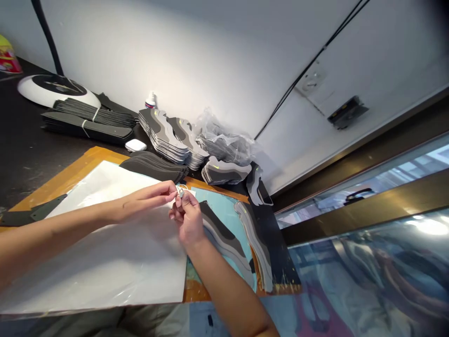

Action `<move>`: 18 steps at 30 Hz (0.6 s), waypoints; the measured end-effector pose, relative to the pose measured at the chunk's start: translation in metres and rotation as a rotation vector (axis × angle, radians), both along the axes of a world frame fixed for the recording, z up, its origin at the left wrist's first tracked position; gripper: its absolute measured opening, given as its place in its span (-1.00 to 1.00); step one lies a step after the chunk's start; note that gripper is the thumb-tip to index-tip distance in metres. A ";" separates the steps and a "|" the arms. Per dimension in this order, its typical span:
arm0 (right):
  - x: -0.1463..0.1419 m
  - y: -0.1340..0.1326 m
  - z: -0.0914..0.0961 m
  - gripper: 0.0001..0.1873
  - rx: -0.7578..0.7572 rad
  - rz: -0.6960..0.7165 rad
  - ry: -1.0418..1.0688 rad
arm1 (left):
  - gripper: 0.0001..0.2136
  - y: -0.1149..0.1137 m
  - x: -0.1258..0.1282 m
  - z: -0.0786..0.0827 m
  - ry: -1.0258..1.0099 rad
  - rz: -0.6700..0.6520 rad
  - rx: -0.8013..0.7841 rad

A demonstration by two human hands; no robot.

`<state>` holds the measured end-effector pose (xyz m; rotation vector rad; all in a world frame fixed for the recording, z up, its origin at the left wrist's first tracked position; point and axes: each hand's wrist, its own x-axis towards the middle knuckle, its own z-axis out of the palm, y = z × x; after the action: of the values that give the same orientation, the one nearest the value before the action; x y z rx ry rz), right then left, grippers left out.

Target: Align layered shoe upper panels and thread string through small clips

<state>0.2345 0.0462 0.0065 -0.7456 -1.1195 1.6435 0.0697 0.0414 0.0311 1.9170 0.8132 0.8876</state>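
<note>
White wall (182, 51) behind a dark workbench (24, 159); black cables (308, 70) cross the wall; gold-framed glass panes (386, 271) glare at right

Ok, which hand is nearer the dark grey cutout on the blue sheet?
Right: the right hand is beside the dark grey cutout; the left hand is farther off, beyond the right hand.

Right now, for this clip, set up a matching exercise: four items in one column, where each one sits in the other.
Items
1. Small looped piece
2. Glossy white sheet
3. Rubber-banded black strips
4. Crumpled clear plastic bag

Places
A. On the dark bench, at the far left
B. Pinched between the left hand and right hand
C. On the orange board
D. By the wall, right of the stacked grey cutouts

Pairs: 1-B, 2-C, 3-A, 4-D
</note>
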 end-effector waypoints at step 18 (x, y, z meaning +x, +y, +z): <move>0.020 0.018 0.009 -0.79 0.860 -0.077 -1.578 | -0.76 -0.012 -0.005 -0.025 0.710 0.272 0.625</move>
<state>0.2542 0.0647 0.0153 -1.4220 -2.5182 0.0619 0.0644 0.0291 0.0064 2.7920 1.3467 0.6484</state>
